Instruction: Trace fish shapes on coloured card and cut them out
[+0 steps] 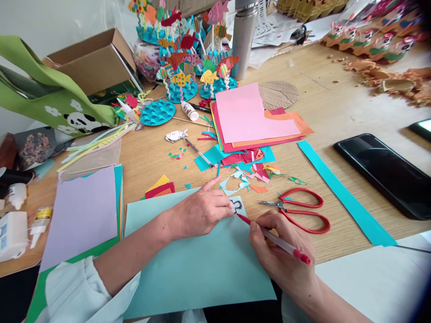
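A sheet of light blue paper point(191, 273) lies in front of me, and a small white paper cutout point(237, 207) with a dark outline is on it near the top right corner. My left hand point(207, 211) presses the cutout down with curled fingertips, which hide part of it; the index finger points up and away. Held in my right hand point(286, 244) is a red pen point(276, 239), its tip touching the paper at the cutout's lower edge. Red-handled scissors point(299, 211) rest just beyond my right hand. Paper scraps point(249, 166) lie behind the sheet.
Stacked coloured paper point(256, 116) and a white fish cutout point(176, 136) lie farther back. Paper fish on stands point(188, 58) and a steel flask point(244, 40) rise behind. A phone point(387, 175) and blue strip point(343, 193) are right; purple paper point(84, 215) and glue bottles point(40, 224) left.
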### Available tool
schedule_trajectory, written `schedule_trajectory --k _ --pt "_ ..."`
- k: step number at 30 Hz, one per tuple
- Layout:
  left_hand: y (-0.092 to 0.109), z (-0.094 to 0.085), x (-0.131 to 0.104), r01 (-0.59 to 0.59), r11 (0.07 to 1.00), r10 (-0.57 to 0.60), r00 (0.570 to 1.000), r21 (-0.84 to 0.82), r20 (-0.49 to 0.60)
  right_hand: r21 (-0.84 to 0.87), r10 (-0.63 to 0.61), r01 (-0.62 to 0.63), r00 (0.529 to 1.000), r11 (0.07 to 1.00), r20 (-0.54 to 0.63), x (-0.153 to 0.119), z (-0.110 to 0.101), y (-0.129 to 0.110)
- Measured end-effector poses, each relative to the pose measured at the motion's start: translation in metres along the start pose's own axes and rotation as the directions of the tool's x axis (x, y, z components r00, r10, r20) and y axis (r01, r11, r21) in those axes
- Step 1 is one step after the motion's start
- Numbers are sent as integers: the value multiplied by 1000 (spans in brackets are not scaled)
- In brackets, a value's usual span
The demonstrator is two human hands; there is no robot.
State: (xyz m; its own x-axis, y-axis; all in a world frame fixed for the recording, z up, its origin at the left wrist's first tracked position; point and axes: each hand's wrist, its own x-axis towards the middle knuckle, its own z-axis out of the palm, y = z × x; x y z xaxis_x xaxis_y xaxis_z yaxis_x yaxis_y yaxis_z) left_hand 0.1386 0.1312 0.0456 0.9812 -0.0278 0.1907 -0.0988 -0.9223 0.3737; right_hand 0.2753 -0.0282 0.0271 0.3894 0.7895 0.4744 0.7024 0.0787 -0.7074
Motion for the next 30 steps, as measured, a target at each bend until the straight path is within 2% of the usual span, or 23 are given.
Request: schedule_trajectory --k 25,27,30 --pt "-1 3 -1 -4 1000 4 1000 7 6 -16 -2 2 1000 1000 -13 2 0 -1" --pt "-1 2 0 -10 1000 10 1000 12 -1 0 -4 4 999 1000 -36 0 0 -2" --pt "0 2 1 -13 1000 13 1000 24 -17 87 28 -17 991 996 -134 -3 -1 -1"
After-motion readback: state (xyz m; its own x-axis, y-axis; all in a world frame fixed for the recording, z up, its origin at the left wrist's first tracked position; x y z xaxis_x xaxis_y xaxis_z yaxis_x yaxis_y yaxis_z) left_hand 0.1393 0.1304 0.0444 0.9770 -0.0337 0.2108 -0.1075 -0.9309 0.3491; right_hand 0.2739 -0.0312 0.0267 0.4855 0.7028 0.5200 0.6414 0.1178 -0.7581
